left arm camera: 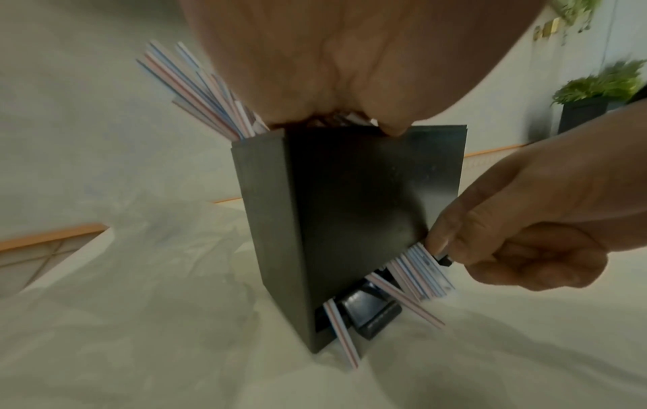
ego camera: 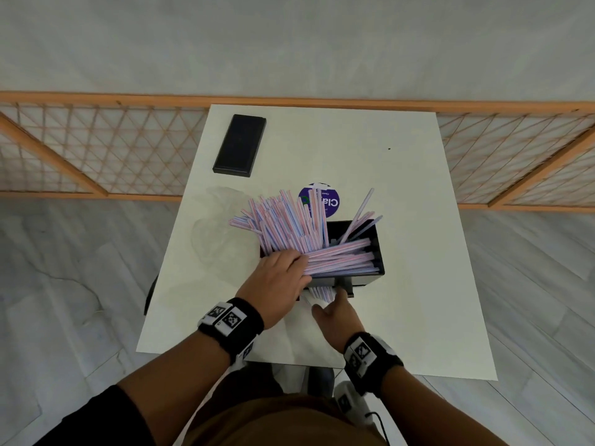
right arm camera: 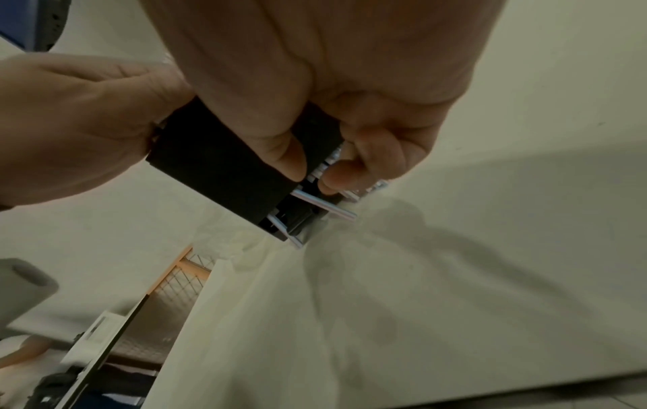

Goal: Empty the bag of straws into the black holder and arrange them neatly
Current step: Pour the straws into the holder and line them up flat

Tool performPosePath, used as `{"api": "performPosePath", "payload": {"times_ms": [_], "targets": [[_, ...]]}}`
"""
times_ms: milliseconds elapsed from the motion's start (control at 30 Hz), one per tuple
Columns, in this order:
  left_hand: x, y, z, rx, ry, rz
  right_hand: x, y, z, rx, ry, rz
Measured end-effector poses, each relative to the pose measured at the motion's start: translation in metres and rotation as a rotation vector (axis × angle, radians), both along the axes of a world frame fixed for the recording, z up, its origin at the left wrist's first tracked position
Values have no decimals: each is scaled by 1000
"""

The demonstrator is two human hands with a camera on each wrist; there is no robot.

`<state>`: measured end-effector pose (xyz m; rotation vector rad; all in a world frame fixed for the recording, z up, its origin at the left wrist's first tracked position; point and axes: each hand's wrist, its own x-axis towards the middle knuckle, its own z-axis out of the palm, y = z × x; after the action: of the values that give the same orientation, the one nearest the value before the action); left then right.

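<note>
The black holder (ego camera: 377, 249) stands near the middle of the white table (ego camera: 354, 149), stuffed with pink-and-blue striped straws (ego camera: 283, 220) that fan out over its far left rim; others lie crosswise inside. My left hand (ego camera: 289, 268) rests flat on top of the straws at the holder's left end, thumb over the front wall (left arm camera: 350, 207). My right hand (ego camera: 338, 297) is at the holder's lower front slot, pinching the ends of straws (left arm camera: 416, 271) that poke out there. In the right wrist view my thumb and curled fingers (right arm camera: 336, 177) sit against the slot.
A flat black lid (ego camera: 240, 144) lies at the table's far left. A crumpled clear bag (ego camera: 219, 226) lies left of the holder, with a purple round label (ego camera: 333, 202) behind the straws. A wooden lattice fence (ego camera: 96, 149) runs behind the table.
</note>
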<state>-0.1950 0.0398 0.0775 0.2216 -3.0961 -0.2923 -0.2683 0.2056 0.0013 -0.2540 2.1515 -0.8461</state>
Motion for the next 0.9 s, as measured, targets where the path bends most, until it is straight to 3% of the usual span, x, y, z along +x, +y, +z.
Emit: {"api": "performPosePath", "payload": {"times_ms": [233, 467, 600, 700, 900], "targets": [[1, 0, -6, -84, 25, -8, -3, -6, -10, 28, -28, -27], [-1, -4, -9, -97, 6, -38, -18, -15, -7, -102, -358, -275], [-1, -3, -10, -66, 18, -5, -19, -17, -18, -85, -394, -268], [-3, -2, -8, -50, 13, 9, -20, -19, -25, -86, -322, -238], [-3, -1, -5, -14, 4, 26, -17, -30, -23, -90, -511, -257]]}}
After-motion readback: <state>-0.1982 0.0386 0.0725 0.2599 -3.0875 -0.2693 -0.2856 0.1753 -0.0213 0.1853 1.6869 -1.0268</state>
